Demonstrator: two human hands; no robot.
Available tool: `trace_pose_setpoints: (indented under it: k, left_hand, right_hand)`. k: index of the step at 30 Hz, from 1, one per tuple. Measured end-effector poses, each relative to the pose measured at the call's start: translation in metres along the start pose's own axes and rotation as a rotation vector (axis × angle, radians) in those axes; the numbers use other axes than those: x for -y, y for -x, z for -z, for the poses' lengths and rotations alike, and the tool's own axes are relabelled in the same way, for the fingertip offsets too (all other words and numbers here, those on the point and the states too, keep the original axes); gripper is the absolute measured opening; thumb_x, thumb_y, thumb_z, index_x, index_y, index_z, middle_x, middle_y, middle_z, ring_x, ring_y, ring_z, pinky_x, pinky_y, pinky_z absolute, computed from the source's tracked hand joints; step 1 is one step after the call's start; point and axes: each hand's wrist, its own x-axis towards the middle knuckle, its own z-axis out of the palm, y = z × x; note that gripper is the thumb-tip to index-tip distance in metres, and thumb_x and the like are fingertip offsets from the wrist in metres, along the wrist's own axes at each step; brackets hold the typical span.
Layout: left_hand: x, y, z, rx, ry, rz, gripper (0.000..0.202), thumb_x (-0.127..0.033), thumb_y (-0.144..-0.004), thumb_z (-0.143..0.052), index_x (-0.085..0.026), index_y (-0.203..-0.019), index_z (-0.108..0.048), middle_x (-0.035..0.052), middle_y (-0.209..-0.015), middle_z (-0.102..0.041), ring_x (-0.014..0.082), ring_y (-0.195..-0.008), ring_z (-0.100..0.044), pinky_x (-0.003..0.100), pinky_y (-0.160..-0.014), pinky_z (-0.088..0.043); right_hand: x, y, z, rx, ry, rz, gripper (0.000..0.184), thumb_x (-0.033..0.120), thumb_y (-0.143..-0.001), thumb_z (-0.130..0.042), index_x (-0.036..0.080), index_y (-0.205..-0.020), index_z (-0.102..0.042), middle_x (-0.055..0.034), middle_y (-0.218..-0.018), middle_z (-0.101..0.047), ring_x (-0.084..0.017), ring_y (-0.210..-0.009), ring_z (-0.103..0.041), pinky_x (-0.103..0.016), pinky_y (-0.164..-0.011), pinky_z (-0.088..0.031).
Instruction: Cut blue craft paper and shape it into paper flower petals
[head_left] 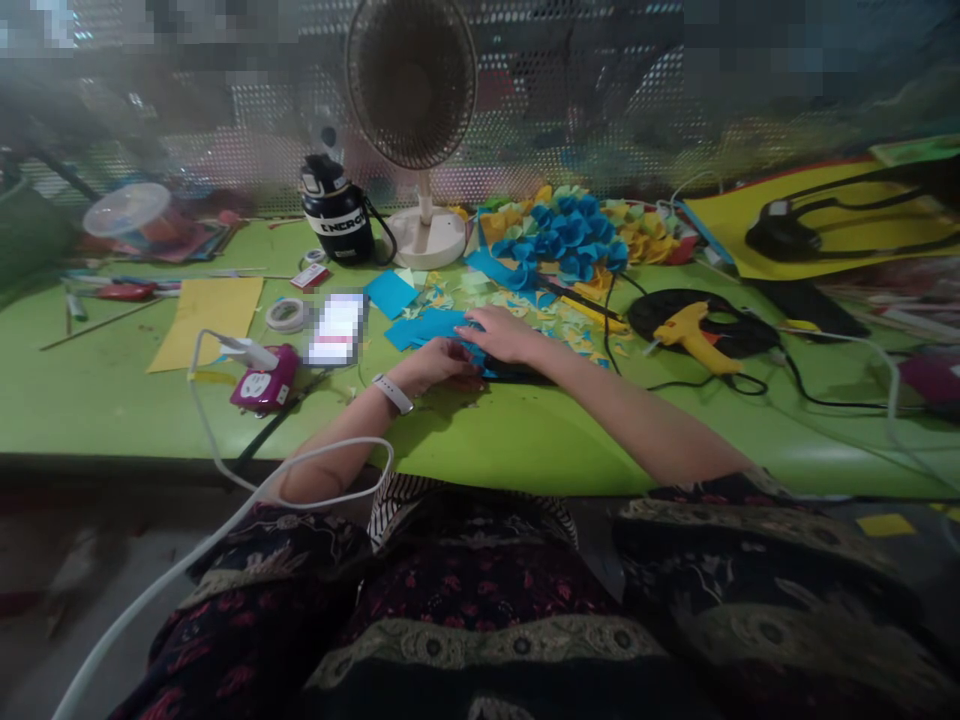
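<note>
A piece of blue paper (pixel 471 350) lies near the middle of the green bench (pixel 480 440), under both hands. The left hand (pixel 431 362), wearing a white-strapped watch (pixel 392 393), curves over its edge, and the right hand (pixel 499 335) rests on it with fingers together; any pinch is hidden. Blue paper scraps (pixel 427 328) lie just beyond, a yellow glue gun (pixel 694 335) sits right, and paper flowers (pixel 570 235) pile farther off.
</note>
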Motion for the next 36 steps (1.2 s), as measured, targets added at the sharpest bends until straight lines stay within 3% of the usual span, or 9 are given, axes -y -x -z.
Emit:
trace_pose_setpoints:
  k: [23,36]
  left_hand:
    - [0.0008,-0.0006,0.0,-0.014,-0.013,-0.008,0.022,-0.007,-0.079,-0.078,-0.012,-0.075,-0.056,0.0083,-0.069,-0.074,0.0164,-0.066,-0.074,0.031,-0.073,-0.062]
    - [-0.0044,0.0035,-0.0047,-0.05,-0.031,0.008,0.02,-0.001,-0.086,-0.068,-0.012,-0.074,-0.056,0.0073,-0.066,-0.073,0.0146,-0.063,-0.074,0.025,-0.067,-0.06]
  right_hand:
    - [-0.0003,-0.0007,-0.0008,-0.009,-0.004,-0.002,0.047,0.055,-0.098,-0.044,0.018,-0.117,-0.067,-0.0175,-0.128,-0.066,-0.034,-0.121,-0.058,-0.047,-0.101,-0.046]
    - [0.001,0.0001,0.0014,0.009,0.008,-0.011,0.047,0.052,-0.099,-0.046,0.015,-0.12,-0.066,-0.0186,-0.13,-0.065,-0.034,-0.122,-0.058,-0.046,-0.102,-0.046]
